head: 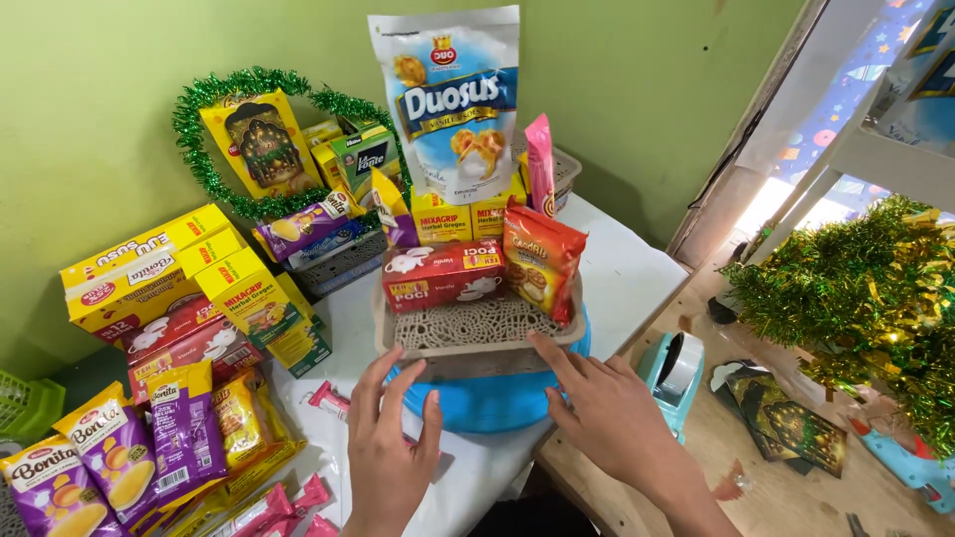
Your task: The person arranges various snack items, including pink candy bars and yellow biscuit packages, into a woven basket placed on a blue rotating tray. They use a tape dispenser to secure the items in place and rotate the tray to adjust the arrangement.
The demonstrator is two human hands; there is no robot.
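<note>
Your basket [477,328], a grey woven tray packed with a red box [443,275], an orange biscuit pack [540,261] and a tall white pouch [453,99], sits on a blue stand [487,403] near the worktop's right edge. It looks light but top-heavy; grip the stiff front rim low. Your right hand [607,413] lies flat against that rim, grasping nothing; your left hand [390,438] hovers spread-fingered just below.

A white table [637,273] carries a blue round stand [487,403] mid-front, yellow boxes [149,264] stacked at left, purple snack bags [119,457] near the front corner, and pink sachets [328,400] lying flat beside the stand.
</note>
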